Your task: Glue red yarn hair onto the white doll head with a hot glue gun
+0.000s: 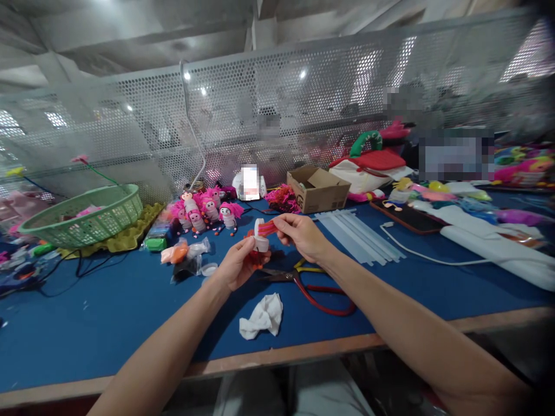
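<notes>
My left hand is closed around a small white doll with orange bits below it, over the middle of the table. My right hand pinches a bundle of pink-red yarn against the doll's white upper part. Whether the yarn is fastened to the doll I cannot tell. Just below the hands lie scissors with red handles, blades pointing left. Nearer the table edge is a crumpled white tissue. Several finished-looking dolls with pink hair stand beyond my left hand.
A green basket stands far left. Small bags of clay lie nearer. Behind are a lit phone, pink yarn and a cardboard box. Translucent glue sticks and a white cable lie right.
</notes>
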### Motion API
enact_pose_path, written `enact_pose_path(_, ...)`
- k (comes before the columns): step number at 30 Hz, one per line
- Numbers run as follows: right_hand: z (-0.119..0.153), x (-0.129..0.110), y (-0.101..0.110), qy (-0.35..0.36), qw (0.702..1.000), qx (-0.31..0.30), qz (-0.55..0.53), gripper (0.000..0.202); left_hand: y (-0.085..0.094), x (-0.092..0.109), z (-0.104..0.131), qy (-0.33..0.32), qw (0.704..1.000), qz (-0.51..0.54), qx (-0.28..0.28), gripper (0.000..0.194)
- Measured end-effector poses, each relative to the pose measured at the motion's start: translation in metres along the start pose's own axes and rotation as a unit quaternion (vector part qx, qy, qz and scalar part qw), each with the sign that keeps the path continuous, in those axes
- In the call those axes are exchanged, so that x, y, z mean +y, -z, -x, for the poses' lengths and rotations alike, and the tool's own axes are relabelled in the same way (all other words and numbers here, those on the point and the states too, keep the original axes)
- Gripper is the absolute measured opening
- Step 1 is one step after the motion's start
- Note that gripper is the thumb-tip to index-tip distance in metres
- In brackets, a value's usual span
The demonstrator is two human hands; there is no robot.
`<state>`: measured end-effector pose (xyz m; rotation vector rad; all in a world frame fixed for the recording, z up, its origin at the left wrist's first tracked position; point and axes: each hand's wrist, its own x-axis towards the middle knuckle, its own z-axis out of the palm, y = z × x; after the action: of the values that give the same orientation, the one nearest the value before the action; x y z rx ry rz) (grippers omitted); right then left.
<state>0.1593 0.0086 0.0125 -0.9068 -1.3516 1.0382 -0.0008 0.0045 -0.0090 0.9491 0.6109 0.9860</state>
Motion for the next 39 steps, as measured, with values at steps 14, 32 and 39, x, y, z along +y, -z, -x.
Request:
enact_pose_path(14, 0.018, -0.01, -0.012, 0.252, 0.918, 0.067, 0.298, 0.012, -0.004, -0.004, -0.001, -0.047, 0.999, 0.019, 0.018, 0.028)
enact_pose_path(32, 0.018, -0.005, -0.017, 0.23, 0.905, 0.07, 0.35, 0.01, -0.002, -0.011, -0.003, -0.066, 0.998, 0.01, 0.02, 0.023)
enact_pose_path(39, 0.017, -0.002, -0.014, 0.221, 0.917, 0.064, 0.327, 0.009, -0.002, -0.011, -0.002, -0.061, 0.998, 0.01, 0.009, 0.026)
